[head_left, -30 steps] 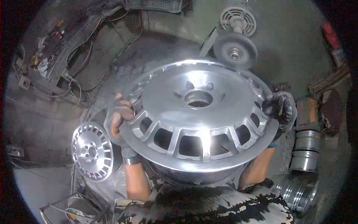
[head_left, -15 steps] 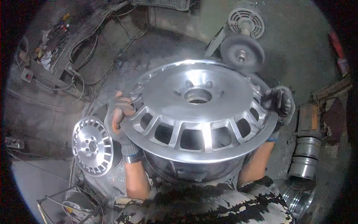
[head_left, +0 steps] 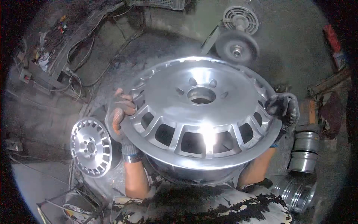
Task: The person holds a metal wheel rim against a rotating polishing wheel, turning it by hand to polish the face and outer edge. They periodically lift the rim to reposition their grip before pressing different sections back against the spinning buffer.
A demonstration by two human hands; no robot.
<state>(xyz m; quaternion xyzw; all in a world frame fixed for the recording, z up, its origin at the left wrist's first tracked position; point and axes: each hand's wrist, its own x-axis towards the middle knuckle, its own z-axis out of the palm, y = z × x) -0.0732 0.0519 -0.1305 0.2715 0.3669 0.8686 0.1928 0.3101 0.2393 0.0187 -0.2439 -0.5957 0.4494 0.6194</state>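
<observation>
A large silver wheel rim (head_left: 164, 87) lies face up between my two hands, close in front of my body, with a round hub hole and slots around its edge. My left hand (head_left: 121, 110), in a worn orange and grey glove, grips the rim's left edge. On the opposite edge, my right hand (head_left: 285, 108) is closed in a dark, soiled glove. Just beyond the far edge is a round buffing wheel (head_left: 237, 47), blurred as if turning, mounted on an electric motor (head_left: 240, 20). Whether the rim touches it is hard to make out.
Another slotted wheel rim (head_left: 90, 147) leans at the left. Several shiny rim barrels (head_left: 305, 151) lie at the right. Cables run along a cluttered ledge (head_left: 52, 78) at the upper left, and a grey crate (head_left: 158, 3) sits at the top.
The rim has shifted slightly right with both hands, and its near edge sits a little lower. The surroundings have slid slightly left in view. Both hands keep their grip.
</observation>
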